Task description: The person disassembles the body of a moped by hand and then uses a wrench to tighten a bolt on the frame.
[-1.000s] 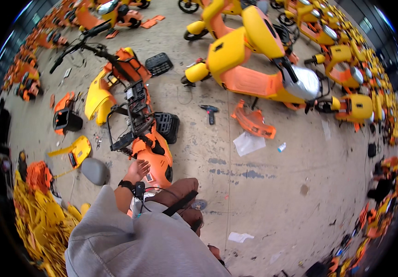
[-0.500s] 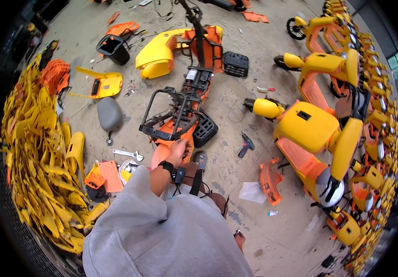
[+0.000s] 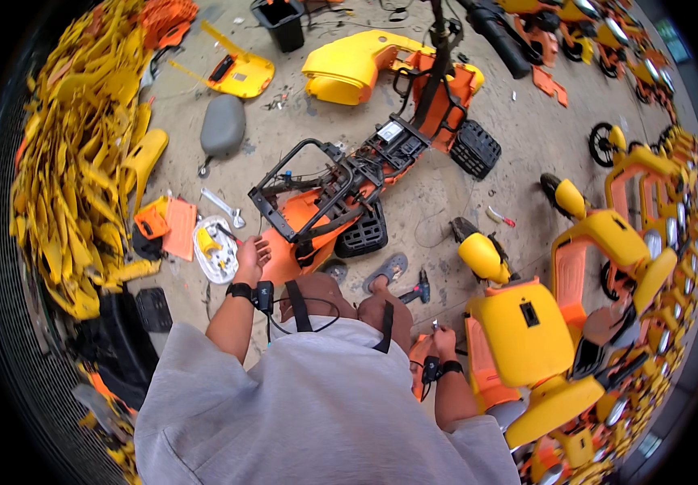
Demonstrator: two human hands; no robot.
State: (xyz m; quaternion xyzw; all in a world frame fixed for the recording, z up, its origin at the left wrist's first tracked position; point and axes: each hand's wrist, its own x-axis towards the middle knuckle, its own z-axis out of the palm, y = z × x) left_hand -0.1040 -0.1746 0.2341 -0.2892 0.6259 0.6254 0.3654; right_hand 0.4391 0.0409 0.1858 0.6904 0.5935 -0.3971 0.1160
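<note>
A partly stripped scooter (image 3: 341,182) lies ahead, with a bare black frame, exposed wiring and orange body panels. My left hand (image 3: 253,257) is beside its orange rear panel (image 3: 288,257), fingers apart and apparently holding nothing; whether it touches the panel I cannot tell. To its left is a white round tray (image 3: 207,257) of small parts. My right hand (image 3: 444,341) is low at my right side, closed on a small silver metal piece (image 3: 435,324) too small to name. An orange curved panel (image 3: 420,356) lies near that hand.
An adjustable wrench (image 3: 224,208) and grey seat (image 3: 223,126) lie to the left, before a heap of yellow panels (image 3: 82,178). A cordless drill (image 3: 418,289) is by my foot. Yellow scooters (image 3: 527,331) crowd the right. A black basket (image 3: 475,149) lies farther ahead.
My left hand has drawn back from the scooter's rear and its fingers have opened out. My right hand has come forward, still closed on the silver piece. The view has turned.
</note>
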